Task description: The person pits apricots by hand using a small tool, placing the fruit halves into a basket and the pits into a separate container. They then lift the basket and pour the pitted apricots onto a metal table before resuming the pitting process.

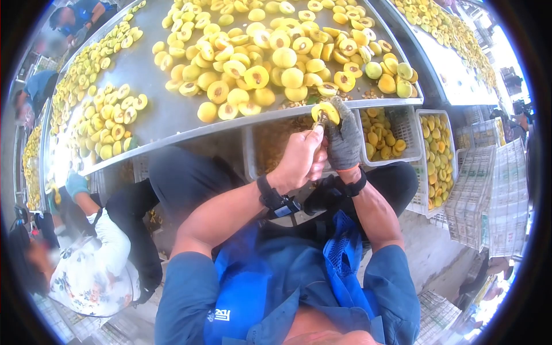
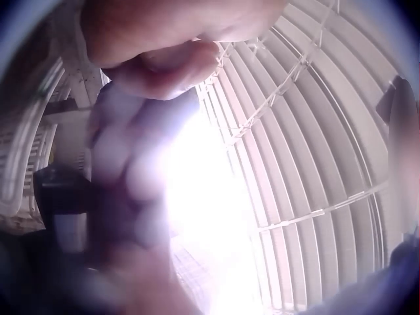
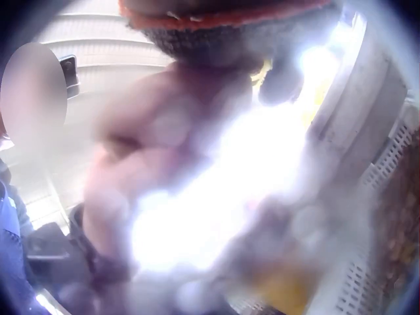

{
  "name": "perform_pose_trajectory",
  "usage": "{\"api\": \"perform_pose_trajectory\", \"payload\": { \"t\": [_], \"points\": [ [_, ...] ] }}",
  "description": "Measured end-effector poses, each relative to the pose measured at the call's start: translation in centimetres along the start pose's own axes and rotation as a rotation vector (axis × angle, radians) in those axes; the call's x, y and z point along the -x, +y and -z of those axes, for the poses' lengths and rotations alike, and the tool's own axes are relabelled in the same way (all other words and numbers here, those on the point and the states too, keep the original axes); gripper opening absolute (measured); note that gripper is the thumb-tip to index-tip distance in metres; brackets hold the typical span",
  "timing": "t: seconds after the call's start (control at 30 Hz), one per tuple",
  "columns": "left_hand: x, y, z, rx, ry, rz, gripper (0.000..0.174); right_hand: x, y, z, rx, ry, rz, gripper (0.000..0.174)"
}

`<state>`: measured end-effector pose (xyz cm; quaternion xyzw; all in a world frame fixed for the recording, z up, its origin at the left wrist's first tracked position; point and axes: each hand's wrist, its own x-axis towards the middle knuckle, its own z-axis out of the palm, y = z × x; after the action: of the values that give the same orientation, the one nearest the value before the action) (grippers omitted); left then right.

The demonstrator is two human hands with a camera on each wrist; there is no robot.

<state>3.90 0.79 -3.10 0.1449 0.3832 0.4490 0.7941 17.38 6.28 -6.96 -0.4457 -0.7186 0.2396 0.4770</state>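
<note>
The steel surface [image 1: 167, 115] carried a broad heap of halved fruit [image 1: 276, 52], and a white crate [image 1: 391, 163] sat below its edge. Just under that edge the gloved right hand [image 1: 344, 141] had its fingers curled round one yellow fruit [image 1: 325, 110], held off the surface. The bare left hand [image 1: 300, 158], fingers closed tight, pinched what seemed a small blade [image 1: 319, 122] against the fruit; the wrist views were too blurred to confirm. Best done by turning the fruit steadily, blade shallow, thumb clear
</note>
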Motion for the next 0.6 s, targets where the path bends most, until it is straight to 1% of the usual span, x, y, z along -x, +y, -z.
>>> {"api": "perform_pose_trajectory", "payload": {
  "t": [0.03,0.13,0.17,0.23,0.33,0.37,0.43,0.47,0.53,0.57,0.6],
  "points": [
    [0.2,0.2,0.1,-0.005,-0.021,0.009,0.032,-0.2,0.1,0.1,0.032,0.001,0.011,0.051],
    [0.5,1.2,1.0,-0.078,-0.074,0.055,0.033,-1.3,-0.9,1.9,-0.053,-0.141,-0.077,0.051],
    [0.7,1.2,1.0,-0.050,-0.067,0.076,0.034,-1.5,-0.8,2.2,-0.034,-0.149,-0.039,0.049],
    [0.7,1.5,1.0,0.002,-0.058,0.114,0.037,-1.4,-0.7,2.1,0.003,-0.129,-0.002,0.049],
    [0.2,2.1,1.3,0.240,-0.139,0.247,0.038,-0.7,0.1,1.3,-0.022,-0.072,0.014,0.050],
    [0.2,2.1,1.3,0.217,-0.132,0.225,0.038,-0.5,0.2,1.0,-0.043,-0.048,0.015,0.050],
    [0.1,2.0,1.2,0.171,-0.119,0.189,0.038,-0.5,0.1,1.1,-0.018,-0.065,0.000,0.051],
    [0.1,1.7,1.1,0.095,-0.096,0.147,0.038,-0.5,0.0,1.1,-0.005,-0.071,-0.007,0.052],
    [0.1,1.0,0.9,-0.056,-0.050,0.059,0.038,-0.6,0.1,1.1,0.032,-0.066,0.038,0.050],
    [0.1,1.0,0.8,-0.088,-0.042,0.050,0.037,-0.5,0.2,1.2,0.052,-0.061,0.058,0.050],
    [0.1,1.1,0.5,-0.121,-0.034,0.039,0.037,-0.6,0.1,1.3,0.047,-0.061,0.034,0.049]
  ]
}}
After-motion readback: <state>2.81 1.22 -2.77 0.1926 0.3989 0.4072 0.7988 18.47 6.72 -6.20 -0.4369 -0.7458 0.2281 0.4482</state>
